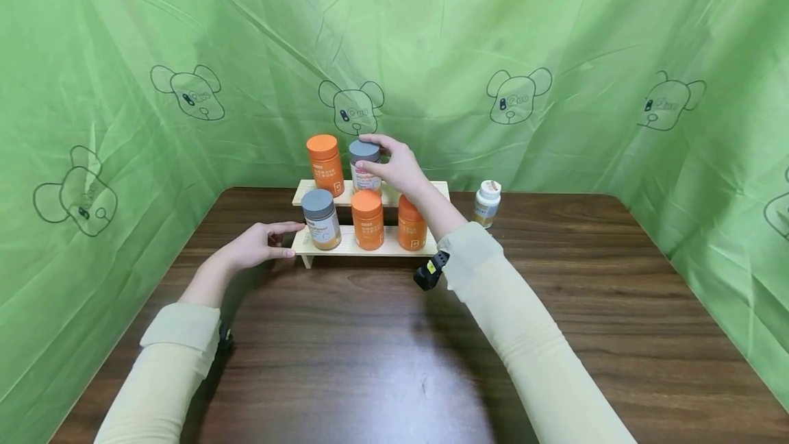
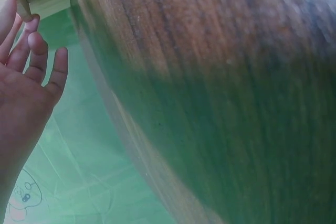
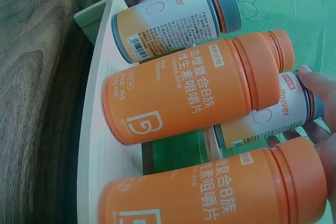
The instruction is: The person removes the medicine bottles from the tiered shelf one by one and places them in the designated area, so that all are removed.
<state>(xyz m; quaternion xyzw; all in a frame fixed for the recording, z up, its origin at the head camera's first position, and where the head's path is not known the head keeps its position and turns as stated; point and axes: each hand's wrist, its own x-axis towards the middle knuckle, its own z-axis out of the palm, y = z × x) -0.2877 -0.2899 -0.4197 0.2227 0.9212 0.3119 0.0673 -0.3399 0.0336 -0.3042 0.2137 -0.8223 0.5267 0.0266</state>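
Note:
On the two-tier wooden shelf (image 1: 394,247), my right hand (image 1: 397,166) grips a grey-lidded supplement jar (image 1: 365,168) near its top, thumb in front. The jar is upright on the upper tier, left of the middle. My left hand (image 1: 255,245) holds the left end of the lower tier, thumb at the front corner. Beside its fingers stands another grey-lidded jar (image 1: 322,221). To the right on that tier are two orange jars (image 1: 368,221), one partly behind my right forearm. A third orange jar (image 1: 325,166) stands at the upper left. In the left wrist view, fingers (image 2: 32,51) touch the wood.
A small white bottle (image 1: 487,204) stands on the dark wooden table (image 1: 345,348) to the right of the shelf. Green cloth (image 1: 431,33) with bear drawings hangs behind and at both sides. A black wrist camera (image 1: 431,270) sits under my right wrist.

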